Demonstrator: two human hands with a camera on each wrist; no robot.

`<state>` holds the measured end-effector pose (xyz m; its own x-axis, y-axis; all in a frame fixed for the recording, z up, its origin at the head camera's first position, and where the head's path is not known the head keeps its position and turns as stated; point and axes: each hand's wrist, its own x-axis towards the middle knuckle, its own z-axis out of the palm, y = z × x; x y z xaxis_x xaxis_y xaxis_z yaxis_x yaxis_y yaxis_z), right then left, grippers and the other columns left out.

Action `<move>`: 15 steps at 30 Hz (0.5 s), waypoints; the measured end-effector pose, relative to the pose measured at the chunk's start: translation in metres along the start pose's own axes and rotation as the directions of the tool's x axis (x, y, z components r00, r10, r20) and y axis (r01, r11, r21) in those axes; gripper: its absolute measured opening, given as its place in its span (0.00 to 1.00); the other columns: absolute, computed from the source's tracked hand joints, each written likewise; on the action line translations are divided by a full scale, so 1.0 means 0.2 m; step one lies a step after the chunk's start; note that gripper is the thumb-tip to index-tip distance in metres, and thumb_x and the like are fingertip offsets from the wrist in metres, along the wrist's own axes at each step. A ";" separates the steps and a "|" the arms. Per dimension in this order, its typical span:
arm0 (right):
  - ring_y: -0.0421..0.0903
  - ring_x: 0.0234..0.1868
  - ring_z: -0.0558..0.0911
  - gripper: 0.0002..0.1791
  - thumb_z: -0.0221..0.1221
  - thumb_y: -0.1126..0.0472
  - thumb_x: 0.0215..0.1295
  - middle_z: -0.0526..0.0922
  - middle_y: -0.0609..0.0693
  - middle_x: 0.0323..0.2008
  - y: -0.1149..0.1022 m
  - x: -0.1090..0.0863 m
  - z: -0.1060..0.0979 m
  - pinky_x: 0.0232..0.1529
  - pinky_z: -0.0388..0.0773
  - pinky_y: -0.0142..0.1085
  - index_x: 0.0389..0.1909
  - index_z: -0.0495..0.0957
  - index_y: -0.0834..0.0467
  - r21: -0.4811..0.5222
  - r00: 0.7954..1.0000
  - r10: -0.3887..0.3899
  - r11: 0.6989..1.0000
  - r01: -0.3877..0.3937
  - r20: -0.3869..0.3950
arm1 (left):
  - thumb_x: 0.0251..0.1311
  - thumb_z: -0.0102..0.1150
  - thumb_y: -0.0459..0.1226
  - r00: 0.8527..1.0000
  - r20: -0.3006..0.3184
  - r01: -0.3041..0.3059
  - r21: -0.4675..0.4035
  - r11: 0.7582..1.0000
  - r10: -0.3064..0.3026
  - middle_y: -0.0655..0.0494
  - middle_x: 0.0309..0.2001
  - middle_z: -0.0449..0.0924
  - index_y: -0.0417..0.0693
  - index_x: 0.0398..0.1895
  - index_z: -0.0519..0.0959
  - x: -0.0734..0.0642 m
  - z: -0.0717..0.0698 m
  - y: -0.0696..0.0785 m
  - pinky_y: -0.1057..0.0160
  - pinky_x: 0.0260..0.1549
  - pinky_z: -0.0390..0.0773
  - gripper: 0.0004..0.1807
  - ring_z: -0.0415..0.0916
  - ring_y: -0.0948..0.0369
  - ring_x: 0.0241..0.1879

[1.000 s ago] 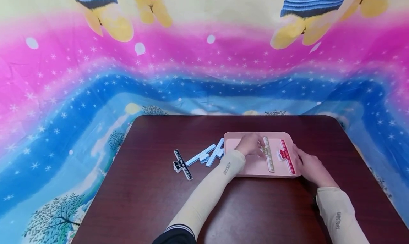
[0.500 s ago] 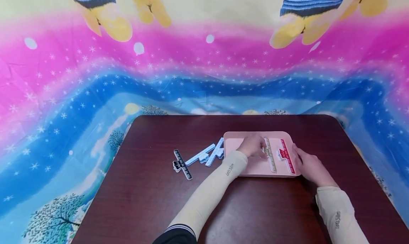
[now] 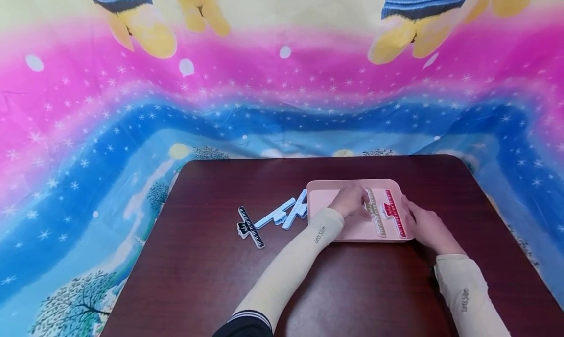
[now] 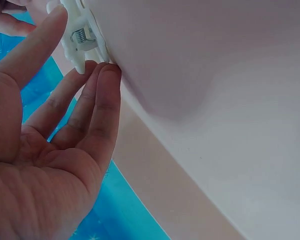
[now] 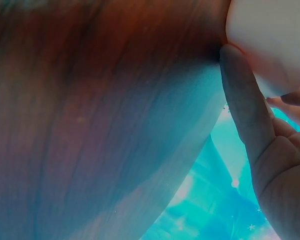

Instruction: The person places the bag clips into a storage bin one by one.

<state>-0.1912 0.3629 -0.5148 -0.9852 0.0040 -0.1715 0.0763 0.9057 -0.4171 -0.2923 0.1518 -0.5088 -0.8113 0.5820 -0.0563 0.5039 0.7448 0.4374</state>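
In the head view, my left hand reaches into a pink tray and pinches a gold sheet-music clip with a piano-key pattern. The left wrist view shows the white underside of this clip, its metal spring visible between thumb and fingertips. To its right in the tray lies a red clip of the same sort. My right hand rests against the tray's right side. Its extended thumb touches the tray wall in the right wrist view.
Left of the tray, two light blue clips, one near and one farther, lie on the dark wooden table. A black clip lies beyond them. A colourful printed cloth hangs behind the table.
My left hand has slid the gold clip a little to the right, closer to the red clip. The right hand stays at the tray's side. The head view has shifted slightly.
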 end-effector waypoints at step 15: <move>0.77 0.66 0.70 0.35 0.48 0.58 0.80 0.63 0.80 0.69 0.00 0.00 0.00 0.65 0.66 0.70 0.80 0.50 0.66 -0.017 0.999 -0.026 1.000 0.026 -0.022 | 0.45 0.84 0.49 1.000 0.019 -0.011 -0.001 1.000 0.011 0.65 0.41 0.86 0.56 0.58 0.85 0.00 0.00 -0.01 0.74 0.47 0.72 0.33 0.78 0.70 0.41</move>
<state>-0.1914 0.3623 -0.5145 -0.9899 -0.0103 -0.1414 0.0485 0.9125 -0.4062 -0.2938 0.1503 -0.5107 -0.8000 0.5961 -0.0685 0.5125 0.7381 0.4387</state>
